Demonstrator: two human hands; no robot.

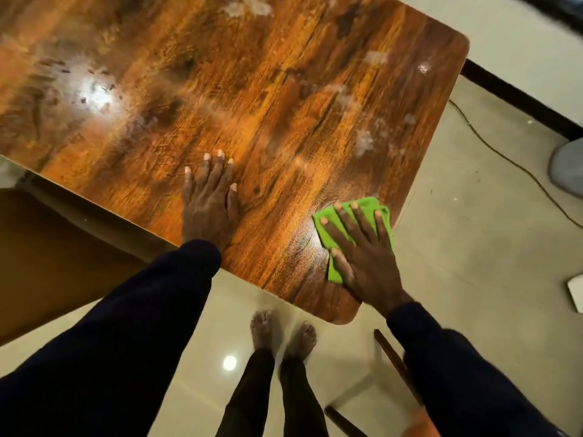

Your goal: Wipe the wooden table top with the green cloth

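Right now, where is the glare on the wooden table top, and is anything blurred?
Head view: strong white glare on the glossy brown wooden table top, upper left; fainter sheen beside the folded green cloth; the far part looks blurred.

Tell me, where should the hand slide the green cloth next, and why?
Probably away from the person, along the right edge: the right hand presses the green cloth flat on the table top near its corner, and whitish smudges lie just beyond it, unwiped.

- Right hand (362, 257) presses the green cloth (350, 222) flat near the wooden table top's (252, 89) near-right corner.
- Left hand (209, 200) rests flat by the near edge.
- White smears (364, 145) lie along the right edge.
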